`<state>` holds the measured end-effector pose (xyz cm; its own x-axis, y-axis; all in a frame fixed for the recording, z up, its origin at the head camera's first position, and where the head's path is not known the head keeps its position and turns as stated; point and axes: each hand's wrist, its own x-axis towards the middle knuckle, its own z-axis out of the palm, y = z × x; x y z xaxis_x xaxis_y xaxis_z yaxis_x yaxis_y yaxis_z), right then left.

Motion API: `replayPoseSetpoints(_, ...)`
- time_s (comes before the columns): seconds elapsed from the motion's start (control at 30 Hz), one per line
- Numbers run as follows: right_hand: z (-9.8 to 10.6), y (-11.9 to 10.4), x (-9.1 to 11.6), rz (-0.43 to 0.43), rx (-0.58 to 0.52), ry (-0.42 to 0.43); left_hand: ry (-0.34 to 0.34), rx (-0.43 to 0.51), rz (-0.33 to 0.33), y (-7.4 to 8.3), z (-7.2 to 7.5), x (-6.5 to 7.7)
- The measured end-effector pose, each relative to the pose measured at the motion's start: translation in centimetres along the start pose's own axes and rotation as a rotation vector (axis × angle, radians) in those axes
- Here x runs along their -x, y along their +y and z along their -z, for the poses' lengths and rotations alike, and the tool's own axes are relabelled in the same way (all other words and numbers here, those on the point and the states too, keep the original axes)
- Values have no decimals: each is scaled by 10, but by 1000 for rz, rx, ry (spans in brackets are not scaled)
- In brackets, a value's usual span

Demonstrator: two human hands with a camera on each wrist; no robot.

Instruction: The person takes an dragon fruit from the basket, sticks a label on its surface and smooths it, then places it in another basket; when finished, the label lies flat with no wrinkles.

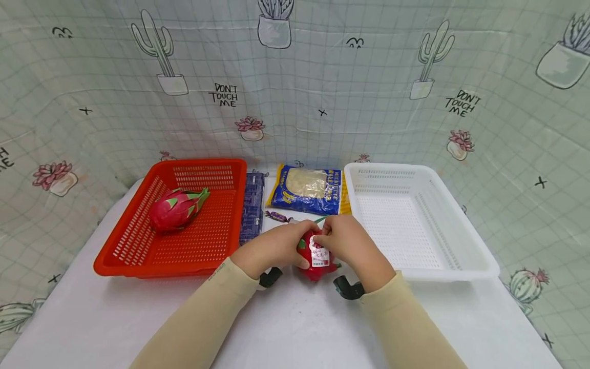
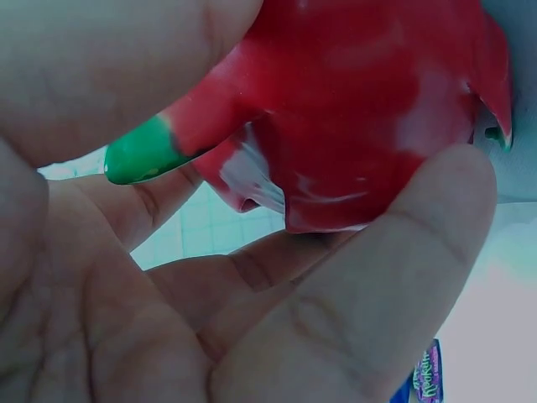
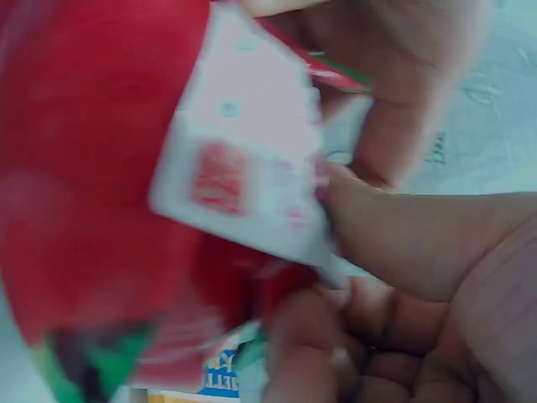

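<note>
Between the two hands in the middle of the table is a glossy red dragon fruit (image 1: 313, 272) with green-tipped scales, like a model fruit. My left hand (image 1: 287, 244) grips it from the left, thumb on its near side; the left wrist view shows the fingers around the red skin (image 2: 361, 109). A white printed label (image 3: 239, 143) with a red square lies on the fruit. With thumb and curled fingers, my right hand (image 1: 350, 242) pinches the label's edge, seen close up and blurred in the right wrist view. Part of the fruit is hidden by the hands.
An orange-red basket (image 1: 170, 270) on the left holds another dragon fruit (image 1: 172, 211). On the right stands a white basket (image 1: 461, 271). Behind the hands are a blue-and-yellow food packet (image 1: 306, 189), a purple wrapped candy (image 1: 276, 216) and a dark blue flat pack (image 1: 252, 207).
</note>
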<state>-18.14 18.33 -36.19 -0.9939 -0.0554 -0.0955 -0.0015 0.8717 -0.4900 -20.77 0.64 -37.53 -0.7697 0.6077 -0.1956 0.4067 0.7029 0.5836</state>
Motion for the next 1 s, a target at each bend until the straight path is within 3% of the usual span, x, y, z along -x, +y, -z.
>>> replayPoseSetpoints(0.4,1,-3,0,-29,35,35,3,-35,-15,1,0,-3)
replayPoseSetpoints(0.63,2,-2,2,-7,51,8,13,-50,-5,0,0,1)
replayPoseSetpoints(0.83,9,-5,15,38,115,-15,73,-101,44,9,17,17)
replayPoseSetpoints(1.0,3,-14,23,85,108,-105,155,-201,106,12,40,34)
